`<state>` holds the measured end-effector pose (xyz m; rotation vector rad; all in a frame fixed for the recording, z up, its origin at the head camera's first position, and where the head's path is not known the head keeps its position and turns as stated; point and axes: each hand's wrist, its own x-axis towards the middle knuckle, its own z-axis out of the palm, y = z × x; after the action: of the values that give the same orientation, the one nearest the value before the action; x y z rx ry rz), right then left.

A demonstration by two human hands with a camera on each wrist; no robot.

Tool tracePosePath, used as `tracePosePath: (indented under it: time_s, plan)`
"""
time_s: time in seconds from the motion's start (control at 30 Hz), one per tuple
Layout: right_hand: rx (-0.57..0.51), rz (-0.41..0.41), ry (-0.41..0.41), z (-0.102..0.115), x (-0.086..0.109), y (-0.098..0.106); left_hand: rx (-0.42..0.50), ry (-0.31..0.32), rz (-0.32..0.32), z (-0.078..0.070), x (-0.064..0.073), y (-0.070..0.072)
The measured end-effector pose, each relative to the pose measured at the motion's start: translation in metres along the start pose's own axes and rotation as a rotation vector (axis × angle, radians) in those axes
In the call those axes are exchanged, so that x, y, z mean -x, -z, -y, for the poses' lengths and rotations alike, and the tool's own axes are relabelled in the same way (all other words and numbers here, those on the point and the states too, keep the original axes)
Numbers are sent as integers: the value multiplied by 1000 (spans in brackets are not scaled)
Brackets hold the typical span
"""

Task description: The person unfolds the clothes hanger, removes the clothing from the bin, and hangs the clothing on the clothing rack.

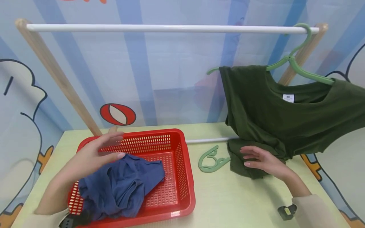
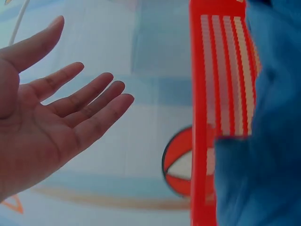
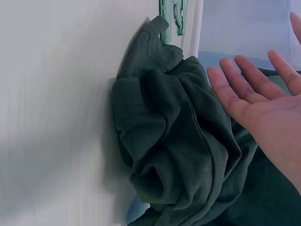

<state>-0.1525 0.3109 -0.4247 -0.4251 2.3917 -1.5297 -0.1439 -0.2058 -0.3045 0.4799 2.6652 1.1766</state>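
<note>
My left hand [image 1: 98,150] hovers over the left side of a red plastic basket [image 1: 188,190], fingers extended and nothing held. Inside the basket lies a crumpled blue garment [image 1: 122,183], also seen in the left wrist view. Palm showing and fingers spread, my right hand [image 1: 265,161] is held near the lower part of a dark green shirt [image 1: 256,107]. That shirt hangs on a green hanger [image 1: 308,74] hooked over the rail's right end, its lower part bunched on the table. A folded green hanger [image 1: 211,169] lies between basket and shirt.
A white rail [image 1: 171,28] on wooden posts [image 1: 62,80] spans the back, with a thin lower bar [image 1: 209,140] near the tabletop [image 1: 222,196]. Behind it stands a printed blue-striped backdrop [image 1: 176,63].
</note>
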Motion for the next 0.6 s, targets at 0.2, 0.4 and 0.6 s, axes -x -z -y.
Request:
tracePosePath:
  time_s: [0.2,0.4,0.6]
  plan:
    - [-11,6,6,-1,-1,-3,99,-85,52,-11,-28,-27]
    - [-44,18,-10,-3,-4,-9,196,-131,135,-22,-56,-61]
    - [-87,18,-45,-8,-7,-16,287,-174,257,-36,-84,-91]
